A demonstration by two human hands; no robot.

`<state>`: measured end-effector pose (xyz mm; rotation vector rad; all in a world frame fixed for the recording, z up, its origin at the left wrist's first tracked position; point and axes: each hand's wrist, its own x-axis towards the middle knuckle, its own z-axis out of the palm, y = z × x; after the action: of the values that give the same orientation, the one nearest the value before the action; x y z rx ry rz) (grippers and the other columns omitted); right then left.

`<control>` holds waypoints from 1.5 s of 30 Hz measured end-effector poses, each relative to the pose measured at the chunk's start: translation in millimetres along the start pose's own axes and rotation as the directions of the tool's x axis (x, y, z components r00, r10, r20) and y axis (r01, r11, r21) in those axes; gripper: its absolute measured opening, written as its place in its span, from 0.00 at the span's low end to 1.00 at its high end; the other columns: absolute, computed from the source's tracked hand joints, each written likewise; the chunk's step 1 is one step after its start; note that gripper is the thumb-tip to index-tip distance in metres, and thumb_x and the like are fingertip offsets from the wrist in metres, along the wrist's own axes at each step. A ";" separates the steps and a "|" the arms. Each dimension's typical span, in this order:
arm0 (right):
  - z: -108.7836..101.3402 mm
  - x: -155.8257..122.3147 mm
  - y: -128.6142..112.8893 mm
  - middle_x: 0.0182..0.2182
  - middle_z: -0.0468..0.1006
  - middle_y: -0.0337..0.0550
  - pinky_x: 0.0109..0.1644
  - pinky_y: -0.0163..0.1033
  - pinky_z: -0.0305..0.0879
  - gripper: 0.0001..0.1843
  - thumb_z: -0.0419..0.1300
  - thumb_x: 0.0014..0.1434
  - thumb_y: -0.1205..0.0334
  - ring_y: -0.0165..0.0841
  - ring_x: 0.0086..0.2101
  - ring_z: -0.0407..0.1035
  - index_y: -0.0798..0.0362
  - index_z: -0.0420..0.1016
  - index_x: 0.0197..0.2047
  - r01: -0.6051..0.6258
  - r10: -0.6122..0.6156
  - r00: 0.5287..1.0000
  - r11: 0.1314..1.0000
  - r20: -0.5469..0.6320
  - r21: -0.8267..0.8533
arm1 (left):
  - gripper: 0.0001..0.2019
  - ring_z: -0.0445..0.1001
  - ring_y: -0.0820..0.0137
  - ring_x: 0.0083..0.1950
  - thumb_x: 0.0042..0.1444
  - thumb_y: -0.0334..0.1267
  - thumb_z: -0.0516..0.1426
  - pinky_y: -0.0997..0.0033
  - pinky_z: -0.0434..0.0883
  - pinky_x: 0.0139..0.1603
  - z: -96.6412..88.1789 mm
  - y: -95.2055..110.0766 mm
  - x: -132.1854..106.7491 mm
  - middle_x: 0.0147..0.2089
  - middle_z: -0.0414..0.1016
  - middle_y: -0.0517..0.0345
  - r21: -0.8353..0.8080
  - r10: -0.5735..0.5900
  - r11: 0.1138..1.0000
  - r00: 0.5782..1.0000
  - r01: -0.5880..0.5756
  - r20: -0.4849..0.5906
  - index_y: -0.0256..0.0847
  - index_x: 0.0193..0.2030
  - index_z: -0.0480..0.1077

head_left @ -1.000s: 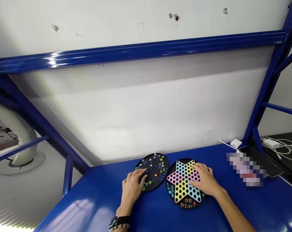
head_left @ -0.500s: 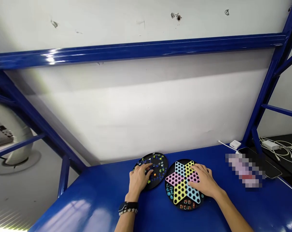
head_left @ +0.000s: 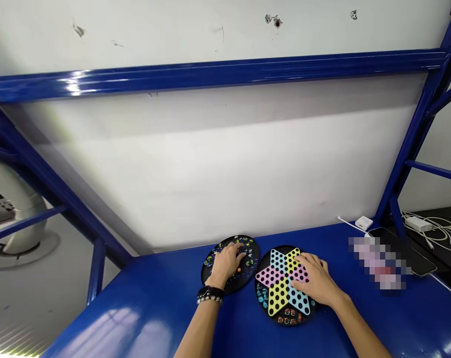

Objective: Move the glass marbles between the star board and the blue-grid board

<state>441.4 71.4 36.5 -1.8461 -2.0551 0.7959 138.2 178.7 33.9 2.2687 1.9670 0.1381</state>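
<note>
The left hand (head_left: 227, 263), fingers loosely spread, is laid over glass marbles (head_left: 249, 262) on a round black plastic tray (head_left: 243, 283); whether anything is gripped cannot be told. The open, empty right hand (head_left: 315, 278) is laid flat on a pastel star-shaped perforated board (head_left: 278, 297), just beside the tray, on a glossy blue steel table (head_left: 135, 318).

The left hand (head_left: 225, 264) has slid farther onto the round black marble board (head_left: 233, 286), over its middle.

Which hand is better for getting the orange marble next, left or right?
Left, probably: the left hand is on the round black board, right beside the orange marble. The right hand is farther away, on the star-shaped board.
</note>
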 end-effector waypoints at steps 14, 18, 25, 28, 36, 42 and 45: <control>-1.2 -1.2 -2.3 0.69 0.60 0.43 0.71 0.56 0.45 0.35 0.54 0.60 0.41 0.47 0.69 0.48 0.40 0.60 0.69 0.004 -0.004 1.000 1.000 0.021 -0.019 | 0.16 0.77 0.65 0.43 0.66 0.43 0.50 0.67 0.72 0.46 -12.5 36.7 -25.4 0.44 0.79 0.52 -0.253 0.126 0.954 0.982 -0.160 -0.142 0.41 0.50 0.75; 0.1 -0.3 -0.1 0.69 0.60 0.45 0.71 0.55 0.44 0.36 0.55 0.60 0.41 0.46 0.69 0.48 0.41 0.60 0.69 -0.001 0.001 1.000 1.000 0.013 -0.007 | 0.14 0.77 0.62 0.44 0.63 0.44 0.54 0.66 0.72 0.44 -6.5 68.7 -32.8 0.43 0.79 0.52 -0.289 0.178 0.938 0.981 -0.191 -0.071 0.43 0.47 0.77; 0.0 0.6 0.3 0.69 0.60 0.44 0.71 0.55 0.44 0.35 0.55 0.60 0.42 0.46 0.69 0.48 0.41 0.61 0.69 0.009 -0.009 1.000 1.000 0.004 -0.006 | 0.16 0.77 0.64 0.42 0.65 0.47 0.52 0.64 0.74 0.45 0.6 72.9 -35.4 0.51 0.76 0.49 -0.320 0.164 0.924 0.972 -0.211 -0.167 0.43 0.52 0.73; -1.1 -0.1 -0.8 0.69 0.60 0.44 0.71 0.55 0.45 0.35 0.55 0.60 0.41 0.47 0.69 0.49 0.40 0.61 0.68 0.010 -0.010 1.000 1.000 0.011 -0.006 | 0.16 0.77 0.63 0.48 0.67 0.47 0.49 0.63 0.73 0.51 -3.5 43.7 -35.2 0.53 0.75 0.51 -0.280 0.093 0.947 0.969 -0.157 -0.228 0.45 0.53 0.73; 1.1 0.7 0.7 0.69 0.60 0.45 0.72 0.56 0.43 0.35 0.54 0.60 0.41 0.46 0.70 0.47 0.41 0.61 0.68 0.018 -0.018 1.000 1.000 0.007 0.004 | 0.18 0.78 0.54 0.50 0.63 0.42 0.52 0.58 0.72 0.51 -15.7 -58.4 -44.2 0.49 0.78 0.42 0.071 -0.233 0.967 0.963 0.244 -0.135 0.36 0.55 0.72; -0.2 0.6 -0.7 0.69 0.60 0.44 0.72 0.54 0.44 0.36 0.55 0.59 0.42 0.45 0.69 0.48 0.42 0.61 0.68 0.001 -0.001 1.000 1.000 0.009 0.011 | 0.13 0.79 0.57 0.43 0.62 0.38 0.50 0.61 0.72 0.44 -9.8 -52.1 -46.5 0.44 0.80 0.44 0.031 -0.202 0.978 0.972 0.207 -0.121 0.39 0.43 0.74; 0.9 0.9 0.8 0.69 0.61 0.44 0.72 0.54 0.44 0.36 0.55 0.59 0.42 0.45 0.69 0.48 0.42 0.61 0.68 0.014 -0.014 1.000 1.000 0.000 0.016 | 0.12 0.78 0.60 0.42 0.62 0.40 0.51 0.64 0.73 0.46 -9.1 -32.1 -43.6 0.42 0.80 0.49 -0.098 -0.123 0.989 0.981 0.109 -0.150 0.41 0.43 0.75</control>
<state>441.4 72.1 35.3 -1.8213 -2.0538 0.8058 99.2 140.4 38.5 2.1406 2.1163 0.3939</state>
